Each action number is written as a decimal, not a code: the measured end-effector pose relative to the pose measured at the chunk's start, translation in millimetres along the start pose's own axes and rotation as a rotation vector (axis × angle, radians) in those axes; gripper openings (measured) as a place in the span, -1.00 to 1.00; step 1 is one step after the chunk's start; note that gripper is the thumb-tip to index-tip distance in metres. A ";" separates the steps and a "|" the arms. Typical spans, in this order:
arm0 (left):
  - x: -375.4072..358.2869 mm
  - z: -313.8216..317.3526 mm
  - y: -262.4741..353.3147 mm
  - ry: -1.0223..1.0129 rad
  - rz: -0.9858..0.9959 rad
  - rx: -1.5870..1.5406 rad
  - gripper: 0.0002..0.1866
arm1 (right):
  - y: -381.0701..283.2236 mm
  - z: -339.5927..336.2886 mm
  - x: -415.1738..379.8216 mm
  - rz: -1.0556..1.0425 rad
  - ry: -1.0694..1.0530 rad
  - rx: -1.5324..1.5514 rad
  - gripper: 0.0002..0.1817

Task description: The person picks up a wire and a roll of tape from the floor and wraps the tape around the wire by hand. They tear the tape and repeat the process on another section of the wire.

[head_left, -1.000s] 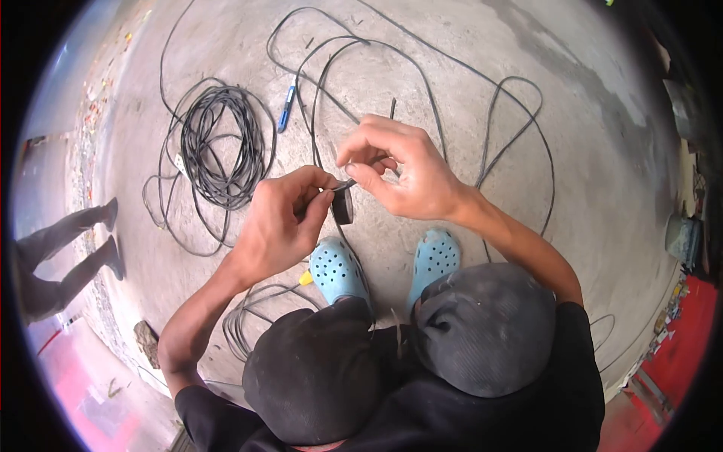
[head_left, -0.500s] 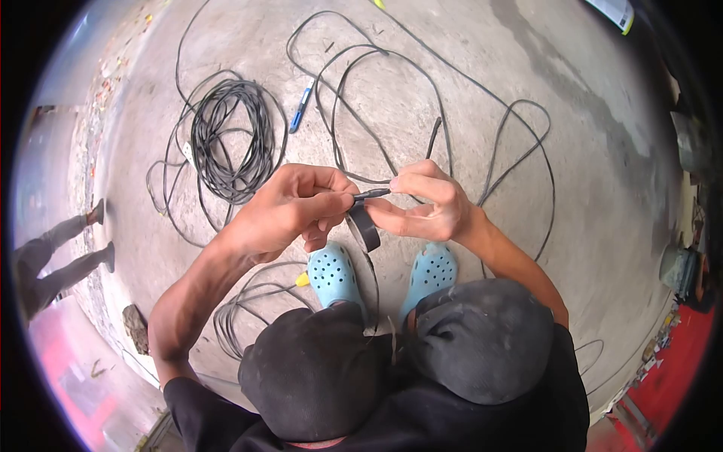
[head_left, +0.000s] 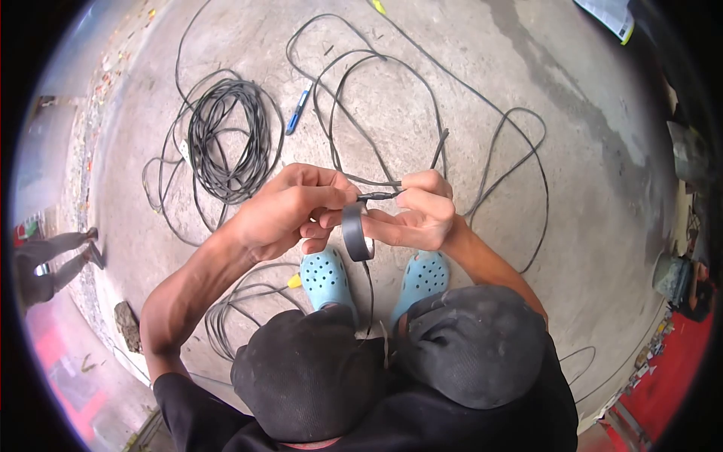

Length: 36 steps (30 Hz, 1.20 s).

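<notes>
Left hand (head_left: 282, 211): fingers pinched shut on the thin black cable (head_left: 379, 195), middle of the frame.
Right hand (head_left: 418, 215): fingertips pinched on the same cable, just to the right.
Cable: lies left to right between both hands.
Black roll of tape (head_left: 357, 232): hangs under the cable, nearer the left hand.
Around: coiled black cable bundle (head_left: 226, 139) and blue pen (head_left: 297, 111) on the grey concrete floor (head_left: 587, 151), upper left.

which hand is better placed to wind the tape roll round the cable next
Probably the right hand: the tape roll hangs against its fingers under the cable. The left hand is pinching the cable beside the roll, so it looks better left steadying.
</notes>
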State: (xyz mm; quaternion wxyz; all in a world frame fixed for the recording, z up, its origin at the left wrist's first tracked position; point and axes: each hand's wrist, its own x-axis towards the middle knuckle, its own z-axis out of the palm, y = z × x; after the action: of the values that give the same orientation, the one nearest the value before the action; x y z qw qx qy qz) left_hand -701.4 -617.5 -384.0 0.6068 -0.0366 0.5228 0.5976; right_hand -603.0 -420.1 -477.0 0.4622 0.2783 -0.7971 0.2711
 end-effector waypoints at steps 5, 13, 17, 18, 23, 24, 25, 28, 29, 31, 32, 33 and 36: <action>1.8 -5.7 -2.4 -0.044 -0.018 -0.048 -0.87 | -4.2 -3.0 7.0 0.207 -0.034 0.139 -0.65; -6.2 0.2 -5.1 0.050 0.246 0.317 -0.84 | -16.7 9.1 14.7 0.667 0.090 0.375 -0.85; -8.4 4.1 -14.9 0.142 0.432 0.552 -0.86 | -23.0 -4.6 33.4 0.836 -0.053 0.341 -0.85; -8.9 4.8 -18.3 0.174 0.479 0.608 -0.86 | -23.7 -4.0 33.9 0.893 -0.057 0.388 -0.85; -7.6 5.8 -33.3 0.351 0.830 1.024 -0.86 | -23.1 -0.8 35.3 1.062 -0.084 0.580 -0.84; -7.6 3.9 -34.3 0.355 0.929 1.132 -0.86 | -22.9 -0.1 35.6 1.079 -0.088 0.612 -0.84; -7.6 1.1 -34.8 0.356 1.030 1.242 -0.86 | -23.2 -0.1 38.9 1.083 -0.109 0.610 -0.84; -5.6 -11.6 -37.5 0.350 1.260 1.550 -0.84 | -19.4 3.6 40.1 1.174 -0.154 0.707 -0.83; -5.3 -15.7 -38.8 0.358 1.305 1.633 -0.83 | -16.7 1.8 44.1 1.183 -0.204 0.707 -0.83; -8.4 -20.9 -35.6 0.326 1.366 1.758 -0.77 | -11.5 -0.4 51.0 1.243 -0.287 0.744 -0.82; -8.3 -21.7 -35.1 0.337 1.409 1.793 -0.76 | -10.0 -0.7 52.4 1.274 -0.332 0.764 -0.81; -7.4 -23.0 -35.4 0.355 1.454 1.824 -0.74 | -8.4 -0.3 53.0 1.256 -0.333 0.825 -0.80; -5.1 -20.6 -34.9 0.375 1.522 1.837 -0.64 | 1.5 -1.8 61.2 1.415 -0.471 1.001 -0.79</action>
State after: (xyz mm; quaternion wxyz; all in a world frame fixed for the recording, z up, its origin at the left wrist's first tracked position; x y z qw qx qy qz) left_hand -685.6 -644.6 -410.1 -0.1862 0.6397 0.7204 0.1928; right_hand -628.5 -429.6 -422.2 -0.1637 -0.0606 -0.6448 0.7441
